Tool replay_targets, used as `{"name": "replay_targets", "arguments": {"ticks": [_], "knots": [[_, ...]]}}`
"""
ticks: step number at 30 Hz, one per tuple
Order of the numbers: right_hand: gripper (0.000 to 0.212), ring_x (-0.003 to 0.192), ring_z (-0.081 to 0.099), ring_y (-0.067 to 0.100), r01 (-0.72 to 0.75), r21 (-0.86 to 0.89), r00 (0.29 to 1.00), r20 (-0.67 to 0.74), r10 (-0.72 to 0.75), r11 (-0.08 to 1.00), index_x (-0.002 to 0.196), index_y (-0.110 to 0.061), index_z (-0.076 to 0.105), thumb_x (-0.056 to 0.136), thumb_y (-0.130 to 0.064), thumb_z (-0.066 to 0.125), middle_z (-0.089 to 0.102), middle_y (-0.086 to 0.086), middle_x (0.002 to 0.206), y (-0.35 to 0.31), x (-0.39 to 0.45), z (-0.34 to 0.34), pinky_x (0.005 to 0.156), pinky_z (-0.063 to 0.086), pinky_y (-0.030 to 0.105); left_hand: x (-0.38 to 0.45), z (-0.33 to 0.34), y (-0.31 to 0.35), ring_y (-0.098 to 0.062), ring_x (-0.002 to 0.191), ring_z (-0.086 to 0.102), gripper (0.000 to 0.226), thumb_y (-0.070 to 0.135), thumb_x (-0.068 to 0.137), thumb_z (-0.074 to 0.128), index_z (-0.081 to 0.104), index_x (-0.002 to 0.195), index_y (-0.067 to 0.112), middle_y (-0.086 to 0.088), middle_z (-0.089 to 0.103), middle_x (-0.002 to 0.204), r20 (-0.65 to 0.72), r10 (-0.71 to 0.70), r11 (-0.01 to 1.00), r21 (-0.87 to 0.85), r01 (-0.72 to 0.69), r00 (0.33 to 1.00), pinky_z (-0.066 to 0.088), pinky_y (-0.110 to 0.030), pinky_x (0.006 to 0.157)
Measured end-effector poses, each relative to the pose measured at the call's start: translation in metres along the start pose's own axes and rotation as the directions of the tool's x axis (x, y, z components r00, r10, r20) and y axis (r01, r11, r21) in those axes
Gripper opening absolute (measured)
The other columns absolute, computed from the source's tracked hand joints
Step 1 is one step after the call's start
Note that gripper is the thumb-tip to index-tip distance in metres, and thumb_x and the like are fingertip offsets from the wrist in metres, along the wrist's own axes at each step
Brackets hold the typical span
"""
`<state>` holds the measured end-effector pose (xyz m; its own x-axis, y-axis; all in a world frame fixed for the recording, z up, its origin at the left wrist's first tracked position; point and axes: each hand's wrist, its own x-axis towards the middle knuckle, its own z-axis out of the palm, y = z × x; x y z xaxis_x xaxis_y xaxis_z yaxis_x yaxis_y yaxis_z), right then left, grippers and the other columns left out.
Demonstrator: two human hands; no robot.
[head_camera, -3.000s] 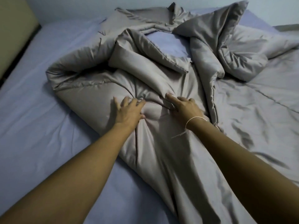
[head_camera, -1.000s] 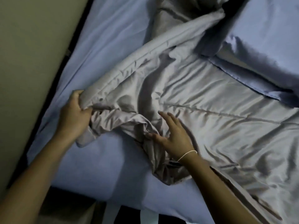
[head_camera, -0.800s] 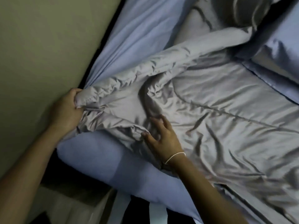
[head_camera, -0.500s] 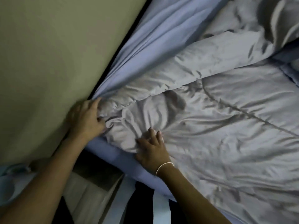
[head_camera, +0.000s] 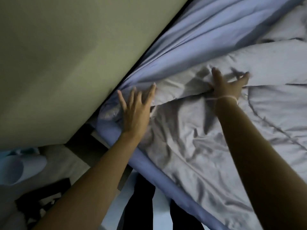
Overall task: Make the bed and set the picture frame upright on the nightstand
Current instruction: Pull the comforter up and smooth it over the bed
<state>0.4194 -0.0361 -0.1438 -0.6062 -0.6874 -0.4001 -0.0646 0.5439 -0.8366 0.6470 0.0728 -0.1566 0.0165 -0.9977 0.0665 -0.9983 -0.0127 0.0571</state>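
A grey duvet (head_camera: pixel 199 143) lies wrinkled over the blue sheet (head_camera: pixel 191 47) of the bed. Its corner sits at the bed's corner beside the beige headboard (head_camera: pixel 58 55). My left hand (head_camera: pixel 136 112) rests flat on that corner, fingers straight and spread. Farther up the bed, my right hand (head_camera: pixel 228 87) presses on a fold of the duvet with its fingers spread wide; a thin band circles the wrist. No picture frame is in view.
A dark gap runs between the headboard and the mattress. At lower left, beside the bed, stands a pale surface (head_camera: pixel 63 160) with a light blue round object (head_camera: pixel 11 170) and dark items. My legs in dark clothing (head_camera: pixel 142 203) stand at the bed's edge.
The duvet corner was pulled toward the headboard corner and laid down. My left hand let go and now lies flat on it. My right hand moved farther up the fold.
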Motion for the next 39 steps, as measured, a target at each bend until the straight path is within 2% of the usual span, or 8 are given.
{"name": "replay_targets", "arguments": {"ticks": [2, 7, 12, 18, 23, 27, 34, 39], "knots": [[0.098, 0.114, 0.059, 0.025, -0.025, -0.061, 1.0, -0.007, 0.025, 0.998, 0.138, -0.013, 0.032, 0.055, -0.039, 0.076, 0.059, 0.001, 0.122, -0.015, 0.012, 0.02, 0.101, 0.047, 0.04, 0.014, -0.005, -0.02, -0.032, 0.088, 0.064, 0.05, 0.009, 0.085, 0.045, 0.054, 0.133, 0.02, -0.011, 0.065, 0.086, -0.052, -0.029, 0.994, -0.107, 0.023, 0.998, 0.029, -0.064, 0.105], [0.042, 0.119, 0.056, 0.021, 0.341, -0.353, 0.938, 0.194, -0.289, 0.871, 0.134, -0.017, 0.048, 0.092, -0.02, 0.051, 0.059, 0.004, 0.13, -0.077, -0.017, 0.097, 0.097, 0.038, 0.02, 0.015, -0.022, -0.066, -0.036, 0.091, 0.059, 0.052, 0.005, 0.085, 0.045, 0.048, 0.136, 0.014, -0.017, 0.061, 0.102, -0.106, -0.11, 0.987, -0.129, 0.096, 0.988, 0.047, -0.045, 0.082], [0.053, 0.117, 0.058, 0.025, 0.572, -0.31, 0.604, 0.785, -0.135, 0.759, 0.138, -0.01, 0.047, 0.086, -0.005, 0.058, 0.058, 0.012, 0.13, -0.08, -0.046, 0.149, 0.101, 0.047, 0.036, -0.028, -0.005, -0.06, -0.038, 0.135, 0.034, 0.076, 0.001, 0.082, 0.06, 0.026, 0.149, 0.013, -0.018, 0.032, 0.151, -0.018, 0.013, 0.999, -0.034, -0.014, 1.0, 0.034, -0.05, 0.108], [0.041, 0.115, 0.059, 0.027, 0.783, -0.311, 0.619, 0.475, -0.625, 0.539, 0.124, -0.01, 0.061, 0.086, -0.016, 0.045, 0.063, 0.012, 0.126, -0.005, -0.058, 0.096, 0.099, 0.04, 0.028, -0.032, 0.029, -0.047, -0.032, 0.144, 0.022, 0.056, 0.04, 0.097, 0.037, 0.032, 0.147, 0.015, -0.015, 0.025, 0.155, 0.14, 0.063, 0.994, -0.092, -0.051, 0.988, 0.014, -0.051, 0.116], [0.058, 0.149, 0.007, 0.031, 0.741, -0.644, 0.659, 0.644, -0.388, 0.19, 0.153, -0.022, 0.017, 0.099, -0.042, 0.025, 0.01, 0.009, 0.161, 0.082, -0.08, 0.074, 0.12, 0.006, 0.052, -0.04, 0.051, -0.076, -0.025, 0.145, 0.018, 0.057, 0.047, 0.1, 0.022, 0.022, 0.151, 0.022, -0.007, 0.019, 0.158, 0.202, -0.051, 0.995, -0.075, 0.067, 0.978, 0.011, -0.045, 0.116], [0.066, 0.149, -0.002, 0.033, 0.796, -0.586, 0.599, 0.727, -0.336, 0.153, 0.154, -0.016, 0.011, 0.098, -0.047, 0.027, 0.004, 0.009, 0.162, 0.099, -0.116, 0.075, 0.12, 0.003, 0.054, -0.063, 0.051, -0.081, -0.024, 0.146, 0.015, 0.055, 0.043, 0.101, 0.019, 0.018, 0.151, 0.019, -0.009, 0.018, 0.158, 0.21, -0.187, 0.977, -0.065, 0.204, 0.96, 0.011, -0.045, 0.118], [0.091, 0.149, -0.001, 0.031, 0.968, -0.25, 0.245, 0.951, -0.188, -0.004, 0.154, -0.019, 0.005, 0.087, -0.074, 0.03, 0.001, 0.014, 0.161, 0.134, -0.179, 0.034, 0.119, 0.005, 0.051, -0.103, 0.029, -0.093, -0.027, 0.142, 0.026, 0.046, 0.029, 0.1, 0.03, 0.039, 0.143, 0.014, -0.013, 0.032, 0.152, 0.173, -0.372, 0.887, -0.224, 0.404, 0.912, 0.019, -0.049, 0.115], [0.098, 0.148, 0.005, 0.027, 0.981, -0.17, 0.146, 0.965, -0.217, -0.097, 0.154, -0.013, 0.012, 0.08, -0.061, 0.056, 0.006, 0.013, 0.16, 0.166, -0.195, 0.013, 0.12, 0.006, 0.047, -0.1, 0.016, -0.093, -0.034, 0.117, 0.049, 0.048, 0.035, 0.098, 0.038, 0.045, 0.136, 0.007, -0.02, 0.05, 0.131, 0.166, -0.75, 0.537, -0.414, 0.735, 0.641, 0.038, -0.033, 0.094]]}}
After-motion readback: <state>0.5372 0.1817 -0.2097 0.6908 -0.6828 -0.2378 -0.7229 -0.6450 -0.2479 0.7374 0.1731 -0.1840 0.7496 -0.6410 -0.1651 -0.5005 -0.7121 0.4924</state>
